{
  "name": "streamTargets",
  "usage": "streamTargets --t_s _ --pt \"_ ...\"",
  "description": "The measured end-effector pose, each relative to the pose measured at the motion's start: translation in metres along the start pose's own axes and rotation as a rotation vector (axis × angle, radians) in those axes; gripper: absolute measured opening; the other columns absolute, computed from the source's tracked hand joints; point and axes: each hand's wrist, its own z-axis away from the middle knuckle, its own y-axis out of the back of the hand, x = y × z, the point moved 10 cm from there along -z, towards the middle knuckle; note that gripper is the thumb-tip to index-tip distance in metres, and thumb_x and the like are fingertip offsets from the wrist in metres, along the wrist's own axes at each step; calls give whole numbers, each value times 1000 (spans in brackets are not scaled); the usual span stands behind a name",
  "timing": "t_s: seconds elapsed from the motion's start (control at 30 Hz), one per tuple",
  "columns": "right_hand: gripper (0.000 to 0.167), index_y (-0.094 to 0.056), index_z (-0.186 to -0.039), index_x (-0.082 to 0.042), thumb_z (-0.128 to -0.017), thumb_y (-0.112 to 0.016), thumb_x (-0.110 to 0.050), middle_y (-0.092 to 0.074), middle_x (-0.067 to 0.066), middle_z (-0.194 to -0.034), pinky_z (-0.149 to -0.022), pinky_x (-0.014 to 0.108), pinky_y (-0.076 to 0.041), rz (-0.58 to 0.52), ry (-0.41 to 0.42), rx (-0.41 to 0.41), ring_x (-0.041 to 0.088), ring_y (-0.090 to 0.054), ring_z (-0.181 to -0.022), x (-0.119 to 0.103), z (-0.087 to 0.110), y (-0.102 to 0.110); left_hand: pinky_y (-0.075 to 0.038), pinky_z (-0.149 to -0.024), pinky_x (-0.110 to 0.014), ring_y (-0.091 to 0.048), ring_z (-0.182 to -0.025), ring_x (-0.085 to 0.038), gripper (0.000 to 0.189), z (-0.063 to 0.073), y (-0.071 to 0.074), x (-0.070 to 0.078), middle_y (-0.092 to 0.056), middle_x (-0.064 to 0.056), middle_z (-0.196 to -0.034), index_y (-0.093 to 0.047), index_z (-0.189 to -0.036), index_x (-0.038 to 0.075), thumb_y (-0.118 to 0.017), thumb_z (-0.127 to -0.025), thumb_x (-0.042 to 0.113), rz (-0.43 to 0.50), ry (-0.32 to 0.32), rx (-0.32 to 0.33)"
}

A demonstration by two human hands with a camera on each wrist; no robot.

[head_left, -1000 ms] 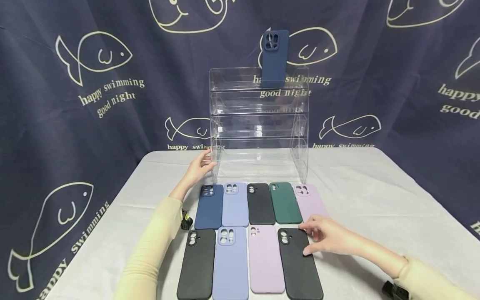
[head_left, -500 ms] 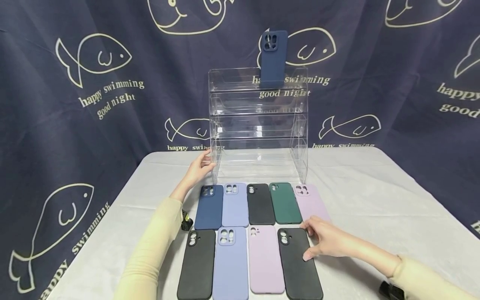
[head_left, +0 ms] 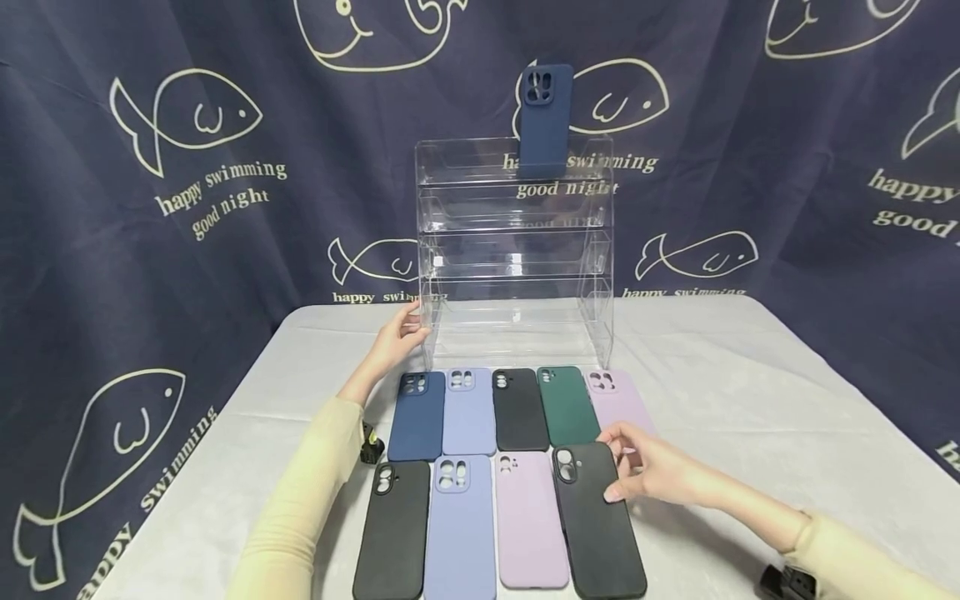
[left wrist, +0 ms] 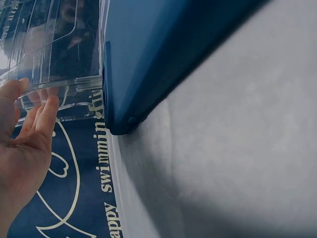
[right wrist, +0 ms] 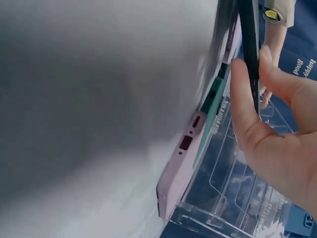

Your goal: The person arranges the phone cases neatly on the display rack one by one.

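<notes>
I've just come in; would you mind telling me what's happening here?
A person's right hand pinches a black phone case, its far end raised off the table. The left hand touches the side of a clear rack. One dark blue case stands in its top tier; eight others lie in two rows.

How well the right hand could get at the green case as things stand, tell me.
Probably not just yet: the right hand pinches the rightmost black case. Once freed, likely yes, since the green case lies just beyond that one with nothing on top.
</notes>
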Motion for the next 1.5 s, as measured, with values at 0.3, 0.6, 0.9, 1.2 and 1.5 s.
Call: streamTargets --t_s 0.3,0.6,0.9,1.2,1.5 --pt "55 -42 -126 12 -82 -70 -6 -50 21 -104 -60 30 -59 3 22 194 0 -59 -76 -6 -4 26 -44 -103 -45 -51 -119 -41 62 -9 -4 -12 -49 -29 -129 -31 -145 4 -60 -91 11 3 -13 3" --pt "45 -47 -124 13 -88 -64 -9 -59 13 -95 -58 39 -60 -24 -15 275 6 -62 -69 -5 -6 42 -48 -99 -45 -50 -120 -43 62 -11 -8 -16 -46 -31 -133 -30 -144 -1 -60 -91 10 -2 -6 -15" --pt "56 -48 -126 14 -81 -71 -8 -63 10 -85 -57 31 -59 -18 -30 213 4 -62 -68 -7 -8 42 -44 -103 -45 -47 -125 -38 64 -18 5 -6 -44 -23 -138 -33 -143 5 -65 -89 19 21 17 52" --pt "44 -50 -123 9 -84 -66 -5 -60 7 -90 -61 35 -60 -46 39 147 4 -62 -74 -13 -9 35 -46 -101 -46 -47 -126 -35 60 -26 16 2 -46 -21 -135 -36 -143 6 -63 -91 21 12 12 85" --pt "40 -54 -119 3 -82 -67 -2 -63 -5 -89 -65 27 -58 48 165 168 2 -62 -77 -45 -12 51 -52 -94 -41 -54 -118 -38 57 -31 16 2 -48 -22 -134 -40 -141 6 -63 -90 18 -9 -23 87"
